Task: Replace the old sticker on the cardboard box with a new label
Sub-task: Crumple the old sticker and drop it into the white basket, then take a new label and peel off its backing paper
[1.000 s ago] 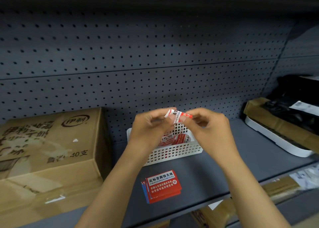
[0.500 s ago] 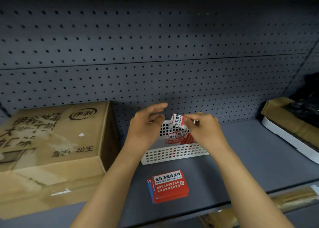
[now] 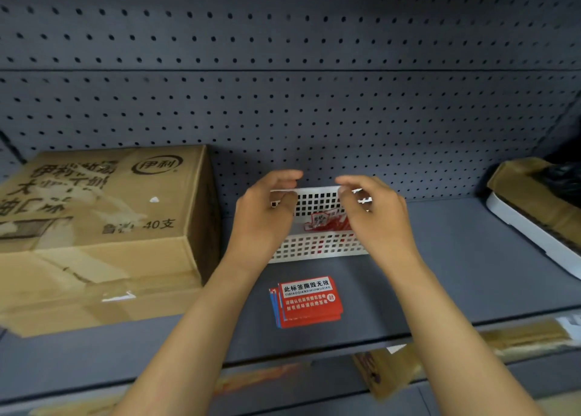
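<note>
A worn cardboard box [image 3: 94,227] with printed lettering sits at the left of the grey shelf. Right of it stands a white perforated basket [image 3: 317,247] with crumpled red-and-white sticker scraps [image 3: 320,220] inside. My left hand [image 3: 264,217] and my right hand [image 3: 374,223] hover over the basket's two ends, fingers curled but apart, and I see nothing held in either. A stack of new red labels [image 3: 309,302] with white headers lies flat on the shelf in front of the basket, between my forearms.
A grey pegboard wall [image 3: 314,101] backs the shelf. At the right edge a white tray [image 3: 531,236] holds cardboard and something black. Cardboard pieces [image 3: 386,371] lie on the lower shelf below the front lip.
The peeled sticker that both hands held, then my right hand alone, is no longer in my fingers. Both hands have dropped lower over the basket and moved apart.
</note>
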### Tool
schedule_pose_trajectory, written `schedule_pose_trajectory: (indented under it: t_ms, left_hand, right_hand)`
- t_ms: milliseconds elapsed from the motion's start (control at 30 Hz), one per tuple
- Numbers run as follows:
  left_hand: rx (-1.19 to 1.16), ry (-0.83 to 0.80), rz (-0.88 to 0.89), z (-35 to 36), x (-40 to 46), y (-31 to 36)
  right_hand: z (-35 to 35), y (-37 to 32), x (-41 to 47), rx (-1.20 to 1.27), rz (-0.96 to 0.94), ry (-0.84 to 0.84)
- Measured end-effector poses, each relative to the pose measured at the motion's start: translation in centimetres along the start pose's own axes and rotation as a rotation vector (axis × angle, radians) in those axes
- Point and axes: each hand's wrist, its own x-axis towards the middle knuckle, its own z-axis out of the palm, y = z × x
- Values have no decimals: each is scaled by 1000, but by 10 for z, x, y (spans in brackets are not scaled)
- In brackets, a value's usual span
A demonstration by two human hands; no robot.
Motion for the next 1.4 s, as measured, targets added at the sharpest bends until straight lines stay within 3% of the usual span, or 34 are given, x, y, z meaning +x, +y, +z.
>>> schedule_pose_trajectory:
  t_ms: [267, 433, 533, 667, 900, 1033, 1167, 1400]
  left_hand:
    - [67, -16, 24, 0, -31, -15]
    - [276, -105, 92, 4, -60, -38]
    - [370, -118, 75, 10, -76, -58]
    - [558, -260, 33, 17, -90, -76]
    - [610, -282, -18, 18, -92, -81]
    - [578, -283, -17, 16, -90, -82]
    - [441, -177, 25, 13, -89, -79]
    - [-119, 20, -119, -8, -92, -37]
  right_hand:
    - [-3, 2, -30, -2, -38, -53]
    - [1, 16, -59, -129, -39, -371]
    - [10, 33, -68, -281, -71, -467]
    - [18, 44, -72, -538, -78, -637]
    - [22, 49, -66, -545, -118, -626]
    - [20, 44, -65, -489, -141, -571]
    - [13, 36, -69, -349, -132, -504]
    - [-15, 2, -59, 26, -35, -368]
